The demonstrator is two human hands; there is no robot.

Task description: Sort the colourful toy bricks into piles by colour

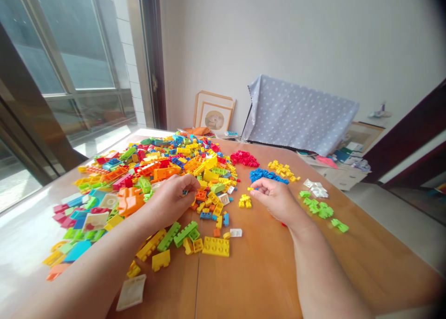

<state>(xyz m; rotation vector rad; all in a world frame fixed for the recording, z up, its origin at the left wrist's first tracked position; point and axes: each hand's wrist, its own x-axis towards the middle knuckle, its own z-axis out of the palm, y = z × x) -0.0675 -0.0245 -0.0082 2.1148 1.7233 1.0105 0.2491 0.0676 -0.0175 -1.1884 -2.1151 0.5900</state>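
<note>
A big heap of mixed toy building bricks [163,166] covers the left half of the table. My left hand [177,193] reaches into the heap's right side, fingers curled down and closed; whatever they hold is hidden. Between thumb and fingertips, my right hand [273,197] pinches a small yellow brick [250,189]. Just below that brick lies a small cluster of yellow bricks [245,201]. Beyond my right hand is a pile of blue bricks [267,175]. Something red [283,224] peeks out under my right hand.
Sorted groups lie right of the heap: red bricks [245,158], yellow bricks [284,170], white bricks [315,189] and green bricks [318,208]. Nearer me are a large yellow brick [216,247] and a white flat piece [131,292]. A dotted cloth [299,112] hangs behind the table [244,282].
</note>
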